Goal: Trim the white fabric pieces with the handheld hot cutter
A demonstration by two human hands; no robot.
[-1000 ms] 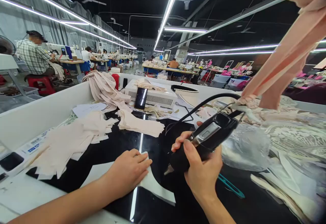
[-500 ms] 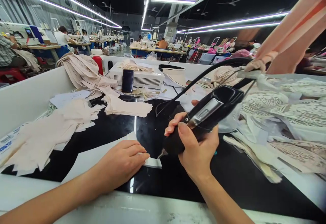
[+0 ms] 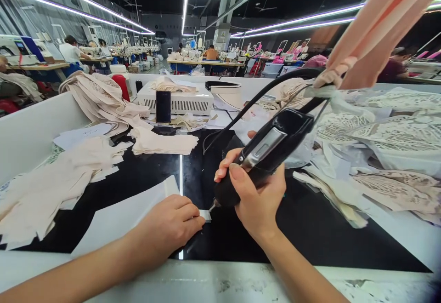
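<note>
Working on the black surface (image 3: pixel 310 243): white piece (image 3: pixel 120 222) apparently part-way

Surface is spanning the near and middle ground. Lace pile (image 3: pixel 409 133) is lying along the right and running out of frame; cream stack (image 3: pixel 62 188) is lying at left, also cut off. Whether either is counting as finished or waiting: not determinable.

Pink cloth (image 3: pixel 379 31) is hanging at upper right, its top out of view, its knotted end sitting near the rear of the black hand tool (image 3: pixel 265 149).

White piece is lying at the near left of the surface, partly covered by the left hand (image 3: pixel 172 218) and forearm. Left fingers are resting close together, pressing down, not closing around anything visible. Right hand (image 3: pixel 258 192) is gripping the tool, thumb on the near side; some fingers are disappearing behind the body.

A narrow white end (image 3: pixel 206 214) is projecting past the left fingertips. Whether it is joining the white piece: hidden under the hand.

The metal tip (image 3: pixel 212 205) is pointing at that end; touching or just beside, cannot tell. Judgement: work at this end is under way, not complete; the amount of edge remaining is not showing.
</note>
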